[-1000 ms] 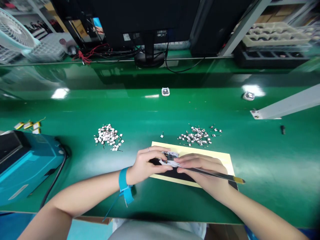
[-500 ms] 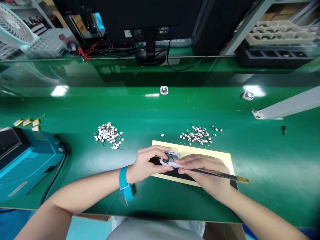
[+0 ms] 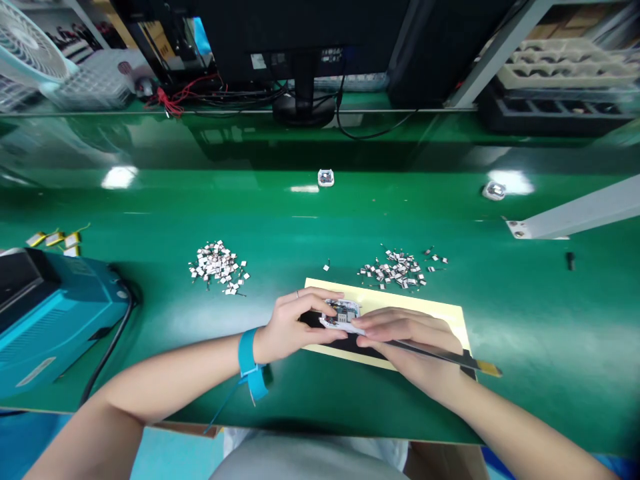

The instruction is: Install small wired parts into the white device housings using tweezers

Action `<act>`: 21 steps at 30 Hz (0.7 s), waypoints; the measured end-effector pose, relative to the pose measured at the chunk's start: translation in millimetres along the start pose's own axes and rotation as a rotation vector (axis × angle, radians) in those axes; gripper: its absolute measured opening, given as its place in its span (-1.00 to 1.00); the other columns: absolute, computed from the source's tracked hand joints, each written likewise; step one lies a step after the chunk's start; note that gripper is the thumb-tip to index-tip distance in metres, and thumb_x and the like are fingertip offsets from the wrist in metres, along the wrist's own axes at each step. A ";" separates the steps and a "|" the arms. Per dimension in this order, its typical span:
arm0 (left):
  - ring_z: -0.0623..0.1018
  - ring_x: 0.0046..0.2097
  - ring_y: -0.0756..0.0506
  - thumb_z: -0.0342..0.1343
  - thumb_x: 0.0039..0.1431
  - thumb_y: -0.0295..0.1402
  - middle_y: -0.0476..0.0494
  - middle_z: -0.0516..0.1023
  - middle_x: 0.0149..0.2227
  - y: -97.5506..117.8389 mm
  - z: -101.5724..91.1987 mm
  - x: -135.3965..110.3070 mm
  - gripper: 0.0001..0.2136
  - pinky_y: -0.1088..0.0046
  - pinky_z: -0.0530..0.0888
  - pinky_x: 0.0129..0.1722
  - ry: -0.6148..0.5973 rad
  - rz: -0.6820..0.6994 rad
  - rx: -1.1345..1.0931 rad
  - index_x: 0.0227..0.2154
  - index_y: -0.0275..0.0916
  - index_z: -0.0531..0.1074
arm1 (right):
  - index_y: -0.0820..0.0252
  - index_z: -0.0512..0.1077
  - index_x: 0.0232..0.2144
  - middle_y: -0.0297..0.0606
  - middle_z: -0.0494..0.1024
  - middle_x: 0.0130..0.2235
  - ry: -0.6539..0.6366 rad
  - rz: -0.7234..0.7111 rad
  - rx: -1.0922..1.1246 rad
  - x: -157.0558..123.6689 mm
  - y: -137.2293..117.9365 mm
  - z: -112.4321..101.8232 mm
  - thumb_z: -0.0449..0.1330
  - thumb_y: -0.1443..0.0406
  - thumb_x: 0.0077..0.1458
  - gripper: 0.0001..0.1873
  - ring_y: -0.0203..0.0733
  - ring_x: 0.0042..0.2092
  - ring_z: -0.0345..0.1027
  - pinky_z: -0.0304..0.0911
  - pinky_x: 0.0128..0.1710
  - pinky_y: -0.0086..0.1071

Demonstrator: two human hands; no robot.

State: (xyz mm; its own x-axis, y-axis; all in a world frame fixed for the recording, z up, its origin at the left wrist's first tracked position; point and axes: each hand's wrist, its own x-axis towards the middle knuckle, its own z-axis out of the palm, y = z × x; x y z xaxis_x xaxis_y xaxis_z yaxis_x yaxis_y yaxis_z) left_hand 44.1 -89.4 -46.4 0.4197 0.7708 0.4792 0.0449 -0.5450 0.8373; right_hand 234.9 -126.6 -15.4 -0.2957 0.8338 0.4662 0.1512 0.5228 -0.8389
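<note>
My left hand (image 3: pixel 293 325) is closed around a small white device with an exposed circuit board (image 3: pixel 341 313), holding it over a yellow mat (image 3: pixel 440 315) near the front edge. A blue wrist strap (image 3: pixel 249 363) sits on that wrist. My right hand (image 3: pixel 407 343) grips long tweezers (image 3: pixel 453 359), fingers pressed at the device's right side. The tweezers' tip is hidden between the fingers. A dark strip lies on the mat under both hands.
Two heaps of small parts lie beyond the mat, one to the left (image 3: pixel 217 265), one to the right (image 3: pixel 397 269). A blue machine (image 3: pixel 47 313) with a black cable stands at left. Two small white devices (image 3: pixel 325 177) (image 3: pixel 493 191) rest farther back. A monitor stand (image 3: pixel 303 107) and trays (image 3: pixel 560 73) line the rear.
The hands keep the same grip on the device and tweezers. The view has shifted slightly, and the tweezers' rear end has dropped a little lower to the right.
</note>
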 end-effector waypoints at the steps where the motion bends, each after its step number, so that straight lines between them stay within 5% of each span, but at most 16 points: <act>1: 0.54 -0.21 -0.06 0.29 -0.20 -0.37 -0.34 0.53 -0.26 0.0 -0.1 0.2 -0.76 0.54 0.47 -0.21 -0.001 0.008 0.008 -0.47 -0.35 0.38 | 0.19 0.46 -0.36 -0.26 0.56 -0.33 0.026 -0.002 0.001 0.8 -0.2 1.3 0.25 0.58 -0.21 -0.68 -0.24 -0.27 0.45 0.43 -0.28 -0.39; 10: 0.54 -0.20 -0.07 0.28 -0.18 -0.37 -0.31 0.52 -0.25 -2.5 -0.8 -1.4 -0.77 0.48 0.49 -0.21 -0.002 0.048 0.040 -0.45 -0.32 0.37 | 0.20 0.45 -0.41 -0.27 0.56 -0.35 0.058 0.035 0.006 0.7 1.1 3.1 0.26 0.58 -0.22 -0.72 -0.26 -0.29 0.46 0.43 -0.29 -0.42; 16: 0.53 -0.19 -0.07 0.28 -0.18 -0.38 -0.34 0.51 -0.24 -2.4 -1.3 -1.4 -0.76 0.50 0.49 -0.21 -0.010 0.072 0.041 -0.46 -0.34 0.36 | 0.18 0.43 -0.30 -0.28 0.54 -0.25 -0.044 -0.017 0.028 -1.0 2.3 -0.5 0.22 0.63 -0.20 -0.60 -0.25 -0.20 0.43 0.42 -0.23 -0.37; 21: 0.54 -0.21 -0.07 0.27 -0.15 -0.37 -0.33 0.52 -0.26 -1.3 -2.3 0.0 -0.78 0.49 0.50 -0.23 -0.004 0.109 0.080 -0.46 -0.34 0.36 | 0.23 0.45 -0.42 -0.24 0.56 -0.35 0.041 0.014 0.012 1.9 1.4 3.0 0.26 0.58 -0.22 -0.73 -0.25 -0.30 0.46 0.44 -0.31 -0.42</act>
State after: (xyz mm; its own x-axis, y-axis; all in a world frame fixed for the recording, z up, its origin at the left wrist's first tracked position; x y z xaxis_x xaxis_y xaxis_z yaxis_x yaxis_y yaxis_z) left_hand 42.0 -87.9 -46.9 0.4294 0.7046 0.5650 0.0707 -0.6499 0.7568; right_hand 231.7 -124.8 -16.6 -0.2551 0.8475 0.4655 0.1436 0.5093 -0.8485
